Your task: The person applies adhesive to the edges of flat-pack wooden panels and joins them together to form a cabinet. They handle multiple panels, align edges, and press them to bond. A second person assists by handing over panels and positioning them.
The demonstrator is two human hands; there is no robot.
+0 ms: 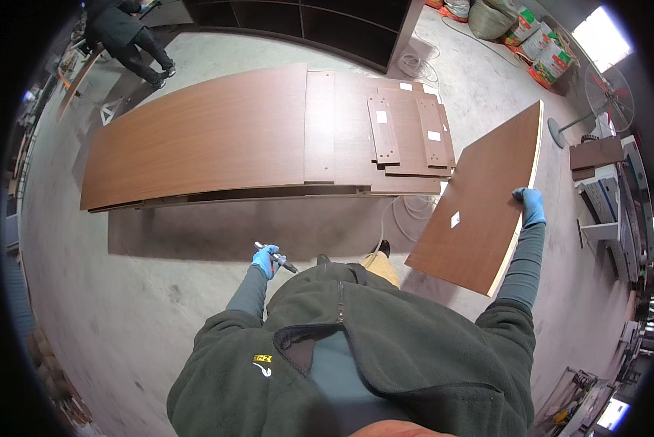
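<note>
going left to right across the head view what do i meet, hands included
Another person in dark clothes → the left hand, blue-gloved, holding a tool → a narrow drilled strip with a white label, lying on the stack → the large brown panel gripped at its edge by the right hand → a standing fan

The left of 2 head-worn fisheye cameras looks down and forward from just above the dark green jacket (385, 342), which fills the near lower part; the stacked brown boards (203, 138) lie farther off, ahead, with grey floor (159, 306) around.
</note>
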